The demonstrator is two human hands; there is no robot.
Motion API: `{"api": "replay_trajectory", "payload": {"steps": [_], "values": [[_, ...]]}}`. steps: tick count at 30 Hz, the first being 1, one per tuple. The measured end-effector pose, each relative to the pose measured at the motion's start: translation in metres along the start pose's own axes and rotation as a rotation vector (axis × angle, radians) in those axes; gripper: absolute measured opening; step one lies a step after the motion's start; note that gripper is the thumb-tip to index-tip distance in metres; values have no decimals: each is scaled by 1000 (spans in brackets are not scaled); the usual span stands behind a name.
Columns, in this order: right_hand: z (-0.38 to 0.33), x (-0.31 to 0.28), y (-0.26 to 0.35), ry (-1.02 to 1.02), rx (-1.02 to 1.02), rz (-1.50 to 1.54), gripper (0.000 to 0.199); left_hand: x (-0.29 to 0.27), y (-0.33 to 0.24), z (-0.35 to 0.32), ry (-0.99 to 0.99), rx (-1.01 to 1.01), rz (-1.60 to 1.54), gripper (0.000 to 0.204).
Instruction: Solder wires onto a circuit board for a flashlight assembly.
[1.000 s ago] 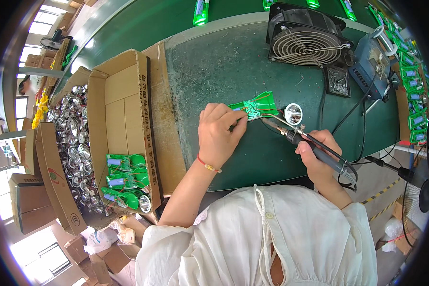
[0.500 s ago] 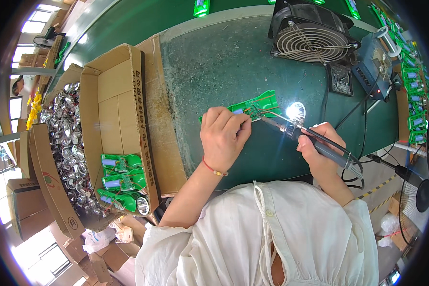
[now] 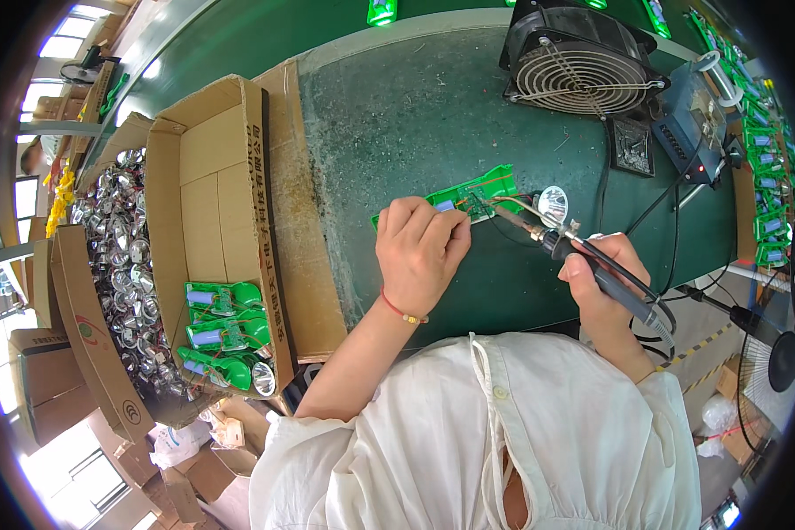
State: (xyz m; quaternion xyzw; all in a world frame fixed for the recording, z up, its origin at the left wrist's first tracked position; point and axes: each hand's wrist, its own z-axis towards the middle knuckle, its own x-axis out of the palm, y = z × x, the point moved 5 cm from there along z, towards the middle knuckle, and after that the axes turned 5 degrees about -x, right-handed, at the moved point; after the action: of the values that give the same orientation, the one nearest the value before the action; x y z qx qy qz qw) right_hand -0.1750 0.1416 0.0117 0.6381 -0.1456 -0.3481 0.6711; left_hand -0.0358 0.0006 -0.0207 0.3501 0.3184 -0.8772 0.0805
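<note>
A green plastic flashlight housing point(image 3: 502, 181) with a circuit board, thin wires and a blue-violet battery cell lies on the green work mat. My left hand point(image 3: 422, 243) is closed over its left part, with the fingers bent and pressed together; the fingertips are partly hidden. In my right hand point(image 3: 605, 276) is a soldering iron point(image 3: 602, 281), gripped like a pen. Its tip reaches the wires beside the circuit board; whether it touches is too small to tell. A round silvery reflector lamp point(image 3: 553, 204), unlit, sits just beyond the iron, with wires running toward the housing.
On the left, a cardboard box point(image 3: 215, 190) holds several green housings beside a heap of reflectors point(image 3: 125, 265). A black fan point(image 3: 583, 71) and a blue soldering station point(image 3: 680, 124) with a solder spool stand at the back right. More green housings line the right edge point(image 3: 773, 194).
The reflector lamp shone brightly before and is now dark. The iron has shifted slightly right, and my left hand and the housing have moved a little to the right.
</note>
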Motion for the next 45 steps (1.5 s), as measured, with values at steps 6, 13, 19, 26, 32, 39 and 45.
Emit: {"api": "replay_trajectory", "payload": {"steps": [6,13,19,26,32,39,45], "values": [[-3,-7,-3,3,64,21,14,2,-2,4,-20,14,-18,17],[-11,-12,-23,-144,-65,70,9,-9,3,5,12,-27,-34,12],[-12,-40,-38,-257,-46,130,11,-14,0,6,128,-30,-53,9],[-8,-40,-53,-276,-62,149,13,-78,-12,0,274,-33,90,33],[-8,-37,-45,-279,-79,127,13,-247,124,23,124,-495,633,13],[-13,-35,-46,-268,-70,99,13,-282,236,-30,595,-886,974,13],[-17,-35,-43,-276,-55,86,12,-271,249,-33,706,-814,1182,16]]}}
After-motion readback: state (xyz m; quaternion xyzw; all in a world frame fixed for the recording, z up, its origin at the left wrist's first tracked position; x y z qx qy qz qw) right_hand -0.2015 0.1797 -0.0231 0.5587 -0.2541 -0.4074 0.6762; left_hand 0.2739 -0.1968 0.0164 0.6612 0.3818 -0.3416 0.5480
